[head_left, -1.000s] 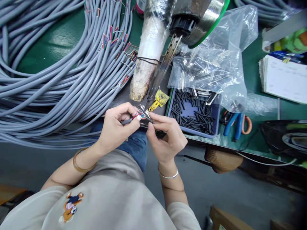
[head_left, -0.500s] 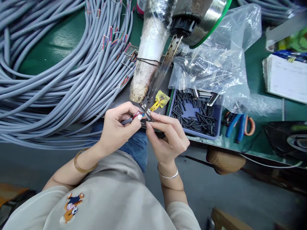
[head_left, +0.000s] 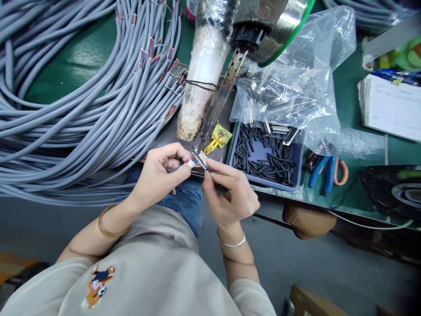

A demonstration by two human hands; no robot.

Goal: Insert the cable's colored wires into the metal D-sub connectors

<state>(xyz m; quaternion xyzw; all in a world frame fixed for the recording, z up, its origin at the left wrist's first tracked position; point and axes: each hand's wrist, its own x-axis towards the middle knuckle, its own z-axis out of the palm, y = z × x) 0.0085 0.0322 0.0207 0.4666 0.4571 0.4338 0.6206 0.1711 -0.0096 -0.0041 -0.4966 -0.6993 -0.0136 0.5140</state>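
My left hand (head_left: 161, 169) is closed, with thumb and forefinger pinching the thin coloured wires (head_left: 197, 165) of a cable end. Between my hands lies a metal multi-pin connector (head_left: 199, 159), tilted, with the wires running along its pins. My right hand (head_left: 230, 184) grips this connector's right end between thumb and fingers. Just above it are the blackened tip of a soldering iron (head_left: 215, 109) with a perforated metal sleeve and a yellow strip (head_left: 213, 144). Below my left palm a small metal connector part (head_left: 173, 191) shows; how it is held is hidden.
Grey cables (head_left: 98, 114) with stripped ends cover the left bench. A white wrapped tube (head_left: 200, 83) and a solder spool (head_left: 286, 33) stand ahead. At right are a blue tray (head_left: 263, 180) of black sleeves, a plastic bag (head_left: 319, 83) of connectors and blue-handled pliers (head_left: 324, 173).
The connector has turned between my fingers and now shows its row of pins more fully. A metal part has come into sight under my left hand. The bench things have barely shifted.
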